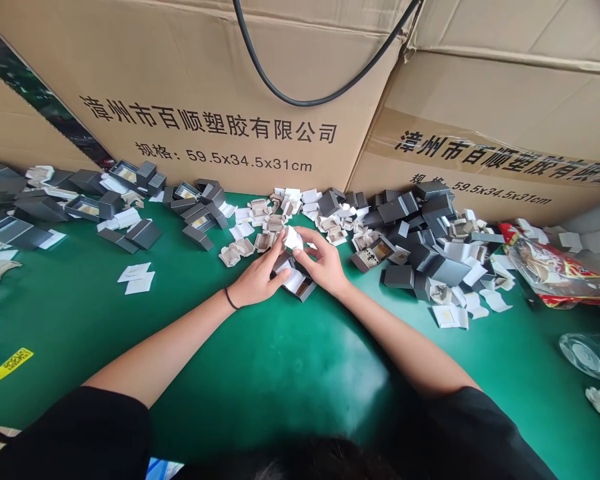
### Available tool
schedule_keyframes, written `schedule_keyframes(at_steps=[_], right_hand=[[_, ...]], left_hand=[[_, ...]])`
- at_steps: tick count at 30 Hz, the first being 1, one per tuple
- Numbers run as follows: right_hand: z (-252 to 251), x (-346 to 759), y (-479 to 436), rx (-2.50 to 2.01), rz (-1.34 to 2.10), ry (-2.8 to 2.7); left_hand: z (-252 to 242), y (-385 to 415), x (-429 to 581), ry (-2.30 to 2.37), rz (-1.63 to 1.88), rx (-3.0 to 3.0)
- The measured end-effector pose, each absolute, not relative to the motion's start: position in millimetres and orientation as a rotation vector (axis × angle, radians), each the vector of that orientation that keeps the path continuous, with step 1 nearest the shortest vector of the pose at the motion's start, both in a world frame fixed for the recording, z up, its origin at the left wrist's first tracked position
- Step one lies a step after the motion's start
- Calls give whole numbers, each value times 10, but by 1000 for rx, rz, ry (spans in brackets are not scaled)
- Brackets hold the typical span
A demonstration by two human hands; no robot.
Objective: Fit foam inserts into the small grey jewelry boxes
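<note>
left hand (257,279) grip closed on small grey box (298,283), lid open, resting on green tabletop (260,373) at centre; right hand (326,267) grip pinched on white insert (293,237) just above the box. loose grey boxes (430,260) and white cards (139,278) scattered behind, against cardboard cartons (190,80); black cable (300,101) hangs over the cartons.

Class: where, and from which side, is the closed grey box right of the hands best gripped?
Pinch the grey box at its left end, coming from the near left: it lies flat, bare green mat there, other boxes crowding its right and rear.
</note>
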State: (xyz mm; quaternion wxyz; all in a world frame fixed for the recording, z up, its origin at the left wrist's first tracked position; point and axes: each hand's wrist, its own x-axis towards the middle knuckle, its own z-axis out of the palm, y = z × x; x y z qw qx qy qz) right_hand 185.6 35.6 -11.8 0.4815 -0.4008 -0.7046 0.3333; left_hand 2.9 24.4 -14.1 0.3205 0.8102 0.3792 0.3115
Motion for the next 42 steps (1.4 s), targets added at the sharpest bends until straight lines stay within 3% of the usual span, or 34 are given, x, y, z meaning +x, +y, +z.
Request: schedule_keyframes(at_steps=[7,22,28,35,42], right_hand=[[-123,1929,385,-982,938,-1623],[-169,1995,356,-1105,617,-1812],[-317,2219,472,-1235,276,-2127],[-170,2198,385,-1086,215,-2061],[-149,2124,326,-788,58,-2442]], left_hand=[[-158,235,36,978,821,2162],[-117,240,32,969,758,2272],[-61,240,13,931,668,2142],[-147,361,-26,936,993,1773],[-181,388,-39,967,1174,1633]])
